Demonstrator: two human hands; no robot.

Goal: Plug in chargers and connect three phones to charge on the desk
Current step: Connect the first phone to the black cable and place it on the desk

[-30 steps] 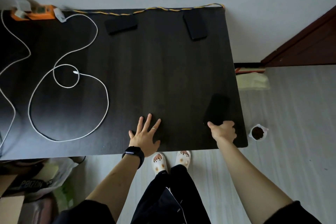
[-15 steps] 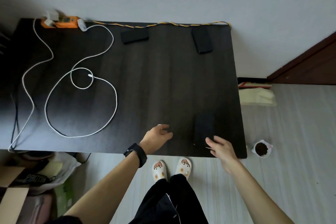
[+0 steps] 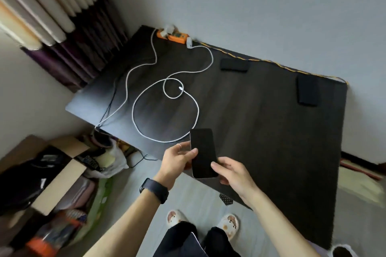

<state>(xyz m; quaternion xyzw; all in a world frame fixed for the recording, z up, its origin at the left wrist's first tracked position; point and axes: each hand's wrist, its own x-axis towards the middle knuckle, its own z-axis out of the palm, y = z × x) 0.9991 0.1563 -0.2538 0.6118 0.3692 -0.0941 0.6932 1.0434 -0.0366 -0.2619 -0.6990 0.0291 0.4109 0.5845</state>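
A black phone (image 3: pixel 203 152) hangs screen-up over the near edge of the dark desk (image 3: pixel 261 131). My left hand (image 3: pixel 177 161) grips its left side and my right hand (image 3: pixel 231 173) its lower right corner. Two more black phones lie at the far edge, one in the middle (image 3: pixel 234 64) and one at the right (image 3: pixel 308 92). An orange power strip (image 3: pixel 175 36) at the far left corner carries white chargers (image 3: pixel 189 43). A long white cable (image 3: pixel 165 110) loops over the desk; its free plug (image 3: pixel 181 88) rests inside the small loop.
Curtains (image 3: pixel 62 27) hang at the left. A cardboard box (image 3: pixel 52 173) and bags sit on the floor left of the desk. A yellow-black cord (image 3: pixel 271 62) runs along the desk's far edge. My slippered feet (image 3: pixel 200 219) stand before the desk.
My right hand lifted the phone from the desk's near right part, and my left hand came over and took hold of it. The view swung left and tilted.
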